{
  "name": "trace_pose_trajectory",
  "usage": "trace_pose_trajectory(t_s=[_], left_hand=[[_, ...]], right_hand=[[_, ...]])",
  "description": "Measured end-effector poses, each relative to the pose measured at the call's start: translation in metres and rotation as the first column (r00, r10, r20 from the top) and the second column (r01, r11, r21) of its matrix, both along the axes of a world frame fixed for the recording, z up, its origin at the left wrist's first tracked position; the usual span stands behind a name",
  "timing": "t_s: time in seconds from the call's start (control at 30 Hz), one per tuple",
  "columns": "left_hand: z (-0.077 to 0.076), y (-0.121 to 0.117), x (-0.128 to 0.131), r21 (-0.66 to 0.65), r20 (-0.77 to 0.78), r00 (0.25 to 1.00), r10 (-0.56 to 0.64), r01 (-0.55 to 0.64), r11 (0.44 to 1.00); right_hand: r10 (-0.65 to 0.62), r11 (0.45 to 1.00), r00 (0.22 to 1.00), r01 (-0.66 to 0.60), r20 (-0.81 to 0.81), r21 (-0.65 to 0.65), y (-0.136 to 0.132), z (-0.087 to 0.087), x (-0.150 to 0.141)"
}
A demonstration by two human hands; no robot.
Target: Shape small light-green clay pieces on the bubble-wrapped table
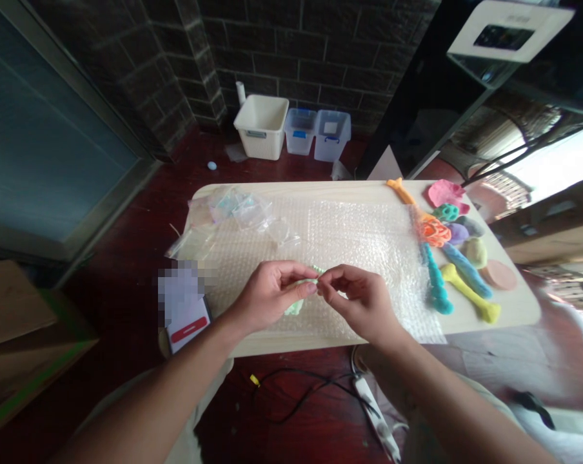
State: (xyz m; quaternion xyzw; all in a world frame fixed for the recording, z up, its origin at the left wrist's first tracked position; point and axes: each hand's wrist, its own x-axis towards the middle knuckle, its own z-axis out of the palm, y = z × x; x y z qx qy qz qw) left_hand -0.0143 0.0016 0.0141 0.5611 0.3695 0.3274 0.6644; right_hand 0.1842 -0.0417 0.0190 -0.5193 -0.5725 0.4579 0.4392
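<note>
Over the bubble wrap [359, 241] on the surface [494, 306], our left hand [272, 293] pinched the pale green piece [294, 308]; our right hand [352, 296] met its edge with closed fingertips, left of the colourful soft shapes [458, 258].

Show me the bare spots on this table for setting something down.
Bubble wrap lies bare beyond the left hand and right hand, between the clear bags and orange piece. Bare tabletop shows right of the yellow piece. The clustered pieces crowd the right side; the bags crowd the far left.
</note>
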Motion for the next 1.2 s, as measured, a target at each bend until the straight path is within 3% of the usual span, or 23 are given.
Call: trace_pose_trajectory(t_s=[0.17, 0.23, 0.37, 0.5, 0.8, 0.97, 1.03, 1.2], left_hand=[[0.003, -0.002, 0.002, 0.047, -0.010, 1.000, -0.001, 0.002, 0.999], [0.003, -0.004, 0.004, 0.047, 0.008, 1.000, 0.011, -0.011, 0.999], [0.000, -0.006, 0.007, 0.013, 0.044, 0.999, 0.017, -0.018, 1.000], [-0.004, -0.007, 0.007, -0.031, 0.058, 0.998, 0.006, -0.004, 0.999], [0.002, -0.007, 0.008, -0.016, 0.042, 0.999, 0.001, -0.001, 1.000], [0.004, -0.004, 0.003, -0.004, -0.037, 0.998, 0.056, -0.056, 0.998], [0.004, -0.002, 0.000, -0.040, -0.057, 0.993, 0.103, -0.105, 0.994], [0.002, 0.004, -0.003, -0.083, -0.070, 0.979, 0.193, -0.199, 0.976]], right_hand=[[0.017, 0.998, 0.999, -0.020, -0.048, -0.060, 0.002, 0.000, -0.003], [-0.010, 1.000, 0.999, 0.009, 0.045, 0.009, 0.000, 0.001, -0.004], [-0.088, 0.958, 0.943, -0.007, 0.320, 0.286, -0.006, 0.005, -0.005], [-0.114, 0.927, 0.923, -0.034, 0.368, 0.374, -0.009, 0.006, -0.004], [-0.113, 0.972, 0.979, 0.073, 0.171, 0.224, -0.009, 0.001, -0.005], [-0.334, 0.934, 0.941, 0.337, -0.050, 0.119, 0.003, 0.006, 0.002], [-0.384, 0.920, 0.918, 0.389, -0.099, 0.043, 0.009, 0.007, 0.006], [-0.279, 0.960, 0.942, 0.267, -0.185, -0.089, 0.009, 0.007, 0.004]])
